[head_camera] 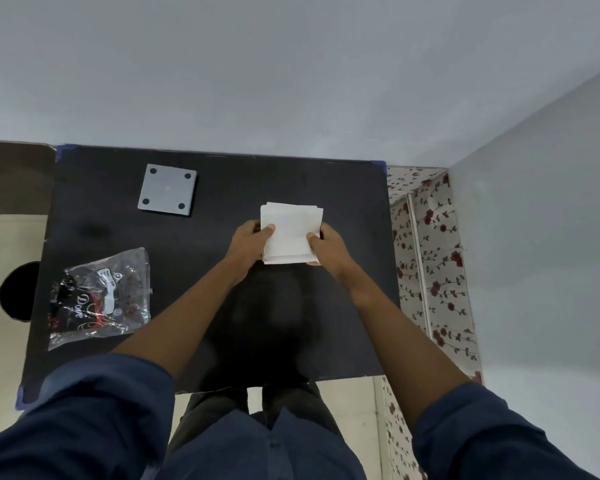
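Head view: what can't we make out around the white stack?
- white stack: sheet count and material, too small in the head view.
- left hand and right hand: fingertips hidden behind the stack, head view; only thumbs show.
- plastic packet: small print blurred by glare, head view.
- dark round thing: partly hidden by the table edge, head view.
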